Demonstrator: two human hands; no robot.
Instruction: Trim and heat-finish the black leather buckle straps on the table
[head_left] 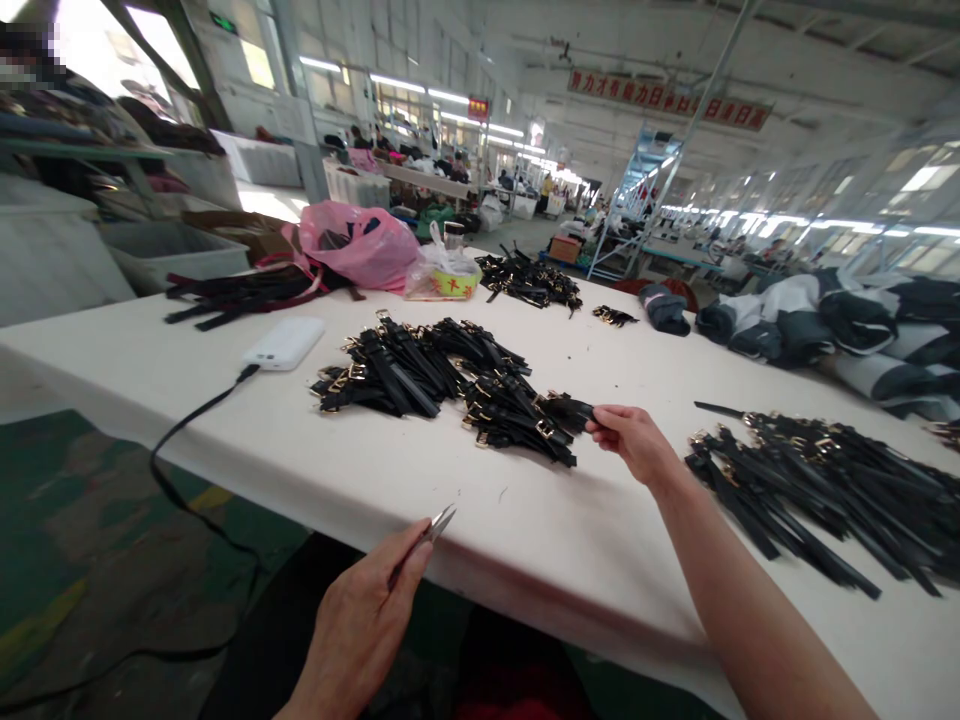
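My left hand (364, 625) is closed round a small pair of metal snips (435, 525), held just off the near edge of the white table (262, 440). My right hand (634, 440) reaches out and pinches the end of a black strap (571, 408) at the right side of the middle pile of black straps with gold buckles (450, 385). A second spread of the same straps (817, 480) lies to the right of my right forearm.
A white power bank (285, 343) with a black cable (187, 440) sits at the left. Farther back are a pink plastic bag (360, 243), a clear bag (444, 275), another strap pile (529, 280), dark red straps (247, 290) and folded striped fabric (840, 325).
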